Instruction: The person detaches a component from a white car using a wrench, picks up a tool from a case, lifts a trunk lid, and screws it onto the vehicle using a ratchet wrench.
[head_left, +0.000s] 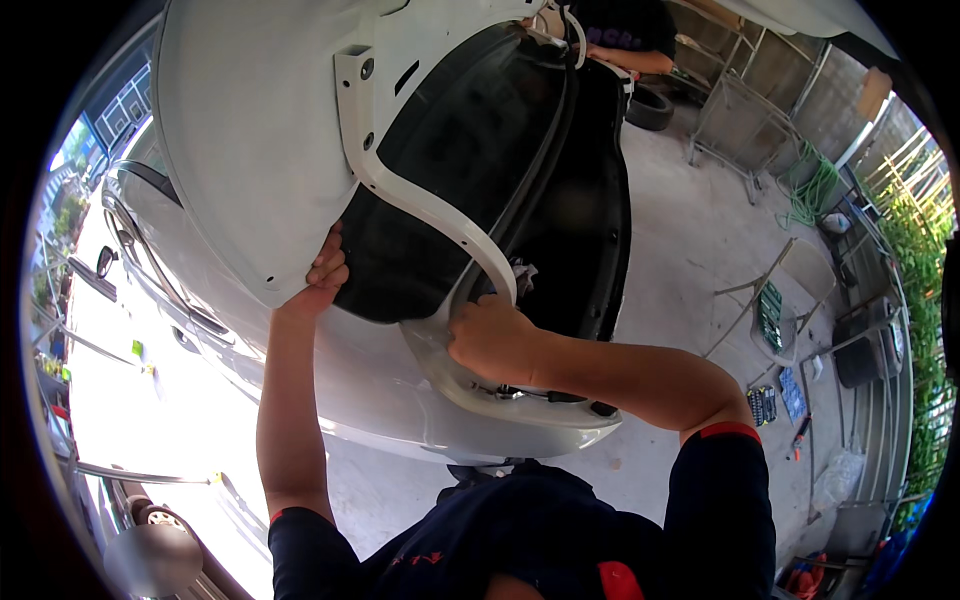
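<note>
A large white panel point(250, 120), apparently a car's trunk lid, stands raised over the car's white bodywork point(365, 375). My left hand point(325, 272) is closed around its lower edge. A curved white arm point(430, 213) with bolt holes runs down from the panel, in front of dark glass point(470, 110). At its lower end, my right hand point(490, 340) is closed in a fist beside the black trunk opening point(580, 230). Whatever lies inside that fist is hidden. A crumpled pale piece point(524, 278) shows in the opening, just beyond the fist.
Across the car, another person's arm point(630, 60) reaches to the far end of the lid. A tyre point(650, 107), a metal frame point(740, 120) and a green hose point(805, 185) are at far right. Nearer stands a folding chair point(805, 275), with tool sets point(763, 405) on the floor.
</note>
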